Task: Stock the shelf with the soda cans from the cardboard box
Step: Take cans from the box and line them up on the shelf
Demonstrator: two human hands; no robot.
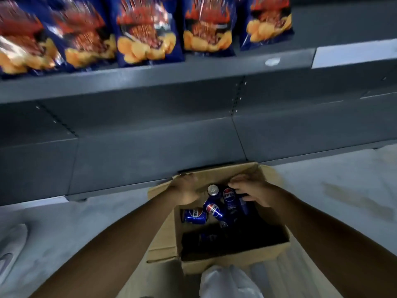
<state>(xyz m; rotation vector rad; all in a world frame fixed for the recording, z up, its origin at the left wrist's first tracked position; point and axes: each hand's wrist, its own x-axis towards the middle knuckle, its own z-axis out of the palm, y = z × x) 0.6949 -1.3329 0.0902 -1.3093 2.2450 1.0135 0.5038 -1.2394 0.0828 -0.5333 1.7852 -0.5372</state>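
The dark grey shelf fills the upper half of the view, its lower tier bare metal and its top tier lined with blue chip bags printed with orange crisps, standing side by side along the front edge. Below it lies a pale floor, with a white shoe at the far left edge.

The cardboard box sits open on the floor just in front of the shelf's base, its flaps folded outward. Inside, several blue soda cans lie jumbled toward the far end, most on their sides; one can stands upright and shows its silver top. The near end of the box is in deep shadow, where at least one more can seems to lie.

Both bare forearms reach down into the box from the bottom of the view. The left hand rests at the far left rim of the box, its fingers loosely curled near the flap; whether they grip the cardboard cannot be told. The right hand is over the cans at the far right, its fingers bent around a dark can that leans against the others.

A white fabric fold shows at the bottom edge, just beside the box's near wall.
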